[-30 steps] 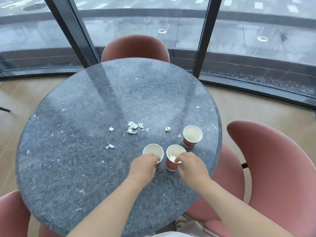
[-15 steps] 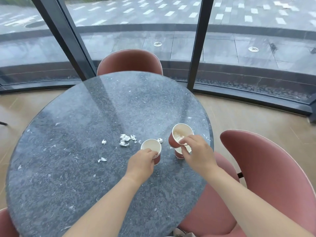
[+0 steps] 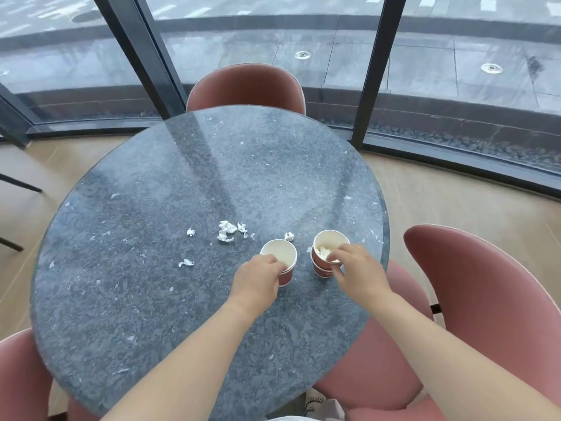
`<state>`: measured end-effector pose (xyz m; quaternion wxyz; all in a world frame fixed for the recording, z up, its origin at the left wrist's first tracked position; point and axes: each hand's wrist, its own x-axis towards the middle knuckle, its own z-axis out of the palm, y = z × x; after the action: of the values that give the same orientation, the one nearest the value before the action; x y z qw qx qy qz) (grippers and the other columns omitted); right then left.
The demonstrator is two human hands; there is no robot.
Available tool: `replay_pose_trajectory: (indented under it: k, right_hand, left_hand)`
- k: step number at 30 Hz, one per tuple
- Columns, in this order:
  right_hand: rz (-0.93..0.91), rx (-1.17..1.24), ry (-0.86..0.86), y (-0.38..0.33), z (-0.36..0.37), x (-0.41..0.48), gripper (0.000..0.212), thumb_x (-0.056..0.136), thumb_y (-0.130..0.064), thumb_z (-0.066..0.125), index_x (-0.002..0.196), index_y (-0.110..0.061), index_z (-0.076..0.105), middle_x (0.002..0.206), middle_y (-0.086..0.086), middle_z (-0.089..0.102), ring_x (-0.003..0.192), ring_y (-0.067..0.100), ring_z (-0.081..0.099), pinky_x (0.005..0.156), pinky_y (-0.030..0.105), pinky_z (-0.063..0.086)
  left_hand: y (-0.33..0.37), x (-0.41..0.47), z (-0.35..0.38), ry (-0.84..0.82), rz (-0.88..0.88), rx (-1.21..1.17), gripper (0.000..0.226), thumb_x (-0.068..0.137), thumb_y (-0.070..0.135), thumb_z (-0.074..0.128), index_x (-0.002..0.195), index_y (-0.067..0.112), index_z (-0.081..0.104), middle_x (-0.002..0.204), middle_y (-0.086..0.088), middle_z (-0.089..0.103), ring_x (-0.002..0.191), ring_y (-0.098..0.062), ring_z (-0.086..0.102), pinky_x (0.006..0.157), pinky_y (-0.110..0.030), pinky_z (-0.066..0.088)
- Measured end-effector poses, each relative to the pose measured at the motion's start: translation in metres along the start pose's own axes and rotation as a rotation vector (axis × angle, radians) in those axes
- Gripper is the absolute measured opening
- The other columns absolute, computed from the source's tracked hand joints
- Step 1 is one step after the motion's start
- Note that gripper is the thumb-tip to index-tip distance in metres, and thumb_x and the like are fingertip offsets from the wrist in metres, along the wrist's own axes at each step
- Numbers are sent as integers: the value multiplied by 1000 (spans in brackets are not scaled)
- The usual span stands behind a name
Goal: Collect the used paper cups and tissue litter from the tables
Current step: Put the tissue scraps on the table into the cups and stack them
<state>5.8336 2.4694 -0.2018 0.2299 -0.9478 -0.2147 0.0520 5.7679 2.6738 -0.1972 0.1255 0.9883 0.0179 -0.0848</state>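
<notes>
Indoors, by curved windows [image 3: 258, 31], tissue scraps [image 3: 226, 232] dot the speckled table [image 3: 182, 314] beyond the left hand [image 3: 258, 281], which grips an empty cup [image 3: 280, 258]. The right hand [image 3: 358, 271] pinches a filled cup [image 3: 326, 243], lifted before, now nested in a third cup [image 3: 318, 270].

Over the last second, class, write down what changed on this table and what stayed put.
The right hand lifted the tissue-filled cup, carried it rightward and set it inside the third cup; it still grips it. The left hand keeps holding the empty cup, and the tissue scraps lie unmoved.
</notes>
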Motion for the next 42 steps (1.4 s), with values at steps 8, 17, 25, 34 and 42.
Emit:
replay_pose_trajectory:
  k: [8,17,25,34,42]
  right_hand:
    - [-76,69,-104,-4,18,7,13,86,-17,57,96,-18,66,100,-3,63,103,19,51,70,31,44]
    - [-163,136,-222,-41,44,16,13,85,-6,53,91,-11,63,97,5,64,95,25,54,72,28,37]
    - [-195,124,-274,-81,63,29,13,87,-10,53,95,-11,63,103,4,63,101,25,52,79,30,39]
    - [-169,109,-244,-89,63,33,14,87,-20,59,99,-17,65,106,-2,62,105,21,51,85,33,44]
    - [-145,141,-150,-100,55,44,15,86,-24,61,98,-18,65,99,-3,63,101,18,52,77,29,41]
  left_hand:
    - [0,-6,4,-3,-86,36,31,91,16,44,116,26,59,111,7,59,105,-20,51,80,-34,46]
    - [-38,-25,2,-20,-177,18,30,90,17,44,114,26,60,110,6,59,106,-22,51,80,-36,48]
    - [-74,-30,-5,-35,-210,22,29,90,17,45,111,29,60,108,6,59,105,-21,52,79,-35,48]
    - [-87,-26,-1,-42,-154,-35,23,90,22,49,108,32,59,106,7,59,106,-18,52,77,-34,46]
    - [-90,-14,-12,81,-126,-158,21,89,48,49,100,34,60,102,14,60,99,-11,53,73,-27,42]
